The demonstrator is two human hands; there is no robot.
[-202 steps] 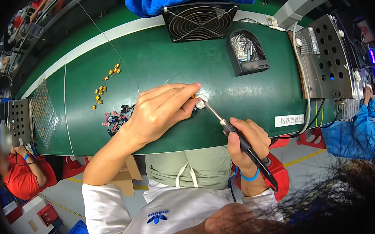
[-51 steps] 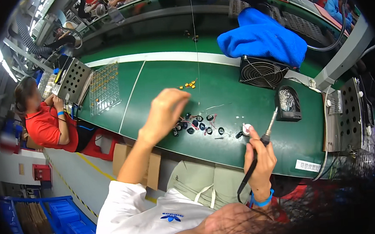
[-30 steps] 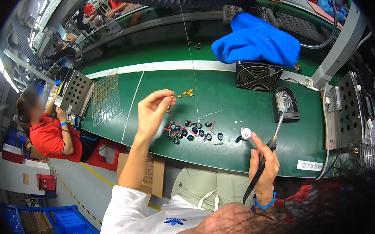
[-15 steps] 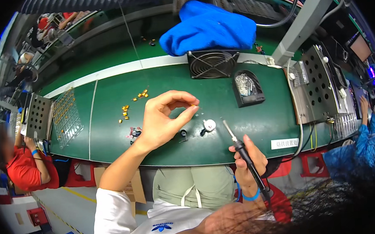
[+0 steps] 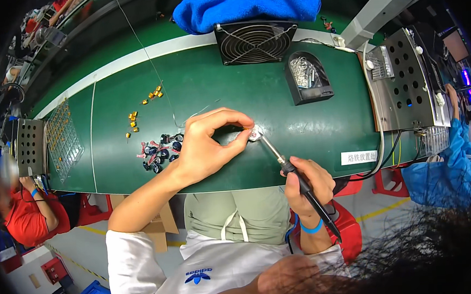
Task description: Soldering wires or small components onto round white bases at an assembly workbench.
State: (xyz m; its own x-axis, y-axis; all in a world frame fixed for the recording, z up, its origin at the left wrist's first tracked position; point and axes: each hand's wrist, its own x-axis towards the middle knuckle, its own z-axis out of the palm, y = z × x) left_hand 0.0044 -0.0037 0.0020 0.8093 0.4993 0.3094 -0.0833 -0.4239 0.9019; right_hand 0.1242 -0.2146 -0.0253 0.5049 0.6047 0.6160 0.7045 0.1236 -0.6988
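My right hand (image 5: pixel 308 183) is wrapped round the dark handle of a soldering iron (image 5: pixel 304 188), whose metal tip points up and left. That tip meets or nearly meets a small white round part (image 5: pixel 255 134) on the green bench. My left hand (image 5: pixel 211 146) has thumb and forefinger pinched at the left side of the same part; what lies between the fingertips is too small to make out. Left of this hand lies a pile of dark coil-like parts with reddish wires (image 5: pixel 159 152). Several small yellow components (image 5: pixel 133 121) sit farther back on the left.
A black fan (image 5: pixel 256 43) stands at the back under a blue cloth (image 5: pixel 247 4). To its right is a black bin (image 5: pixel 311 93) of small metal pieces. Perforated metal box (image 5: pixel 385 95) at right; clear tray (image 5: pixel 63 142) at left. A thin wire (image 5: pixel 147 55) hangs down left of the fan.
The view has shifted, revealing more of the dark pile. My left fingertips have come down to the white part, and the soldering iron's tip has moved left to it.
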